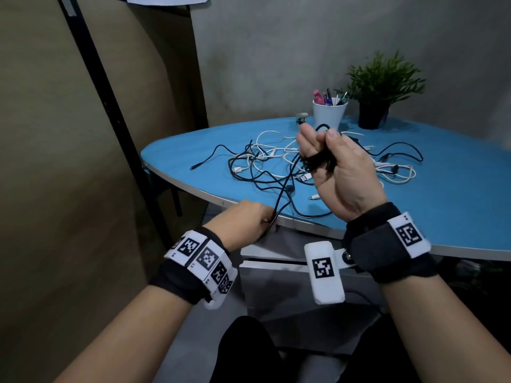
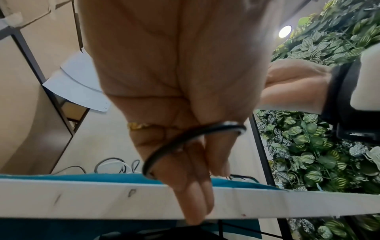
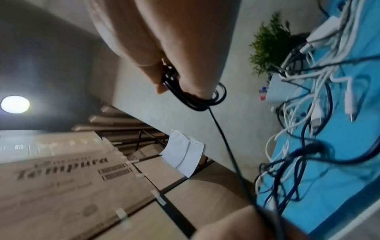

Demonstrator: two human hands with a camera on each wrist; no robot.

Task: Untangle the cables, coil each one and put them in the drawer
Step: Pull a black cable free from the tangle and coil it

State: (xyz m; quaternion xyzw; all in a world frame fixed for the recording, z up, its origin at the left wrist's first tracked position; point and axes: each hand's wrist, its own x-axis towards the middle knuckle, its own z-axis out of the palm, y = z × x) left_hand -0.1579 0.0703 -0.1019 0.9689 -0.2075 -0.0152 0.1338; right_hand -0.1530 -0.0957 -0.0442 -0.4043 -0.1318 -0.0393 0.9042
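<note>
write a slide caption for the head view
Right hand winds a black cable into a coil while the left hand feeds it, the tangle of cables waiting on the blue table.

Black wristbands with white coded tags, gold ring

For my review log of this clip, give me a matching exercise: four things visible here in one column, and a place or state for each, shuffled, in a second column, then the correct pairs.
Things:
1. black cable
2. white cables
3. pen cup
4. potted plant

Places or states:
A. at the table's far edge, right of the white cup
B. lying tangled on the blue top
C. looped around the right hand, a strand running to the left hand
D. white, upright, holding pens

Pairs: 1-C, 2-B, 3-D, 4-A
</note>
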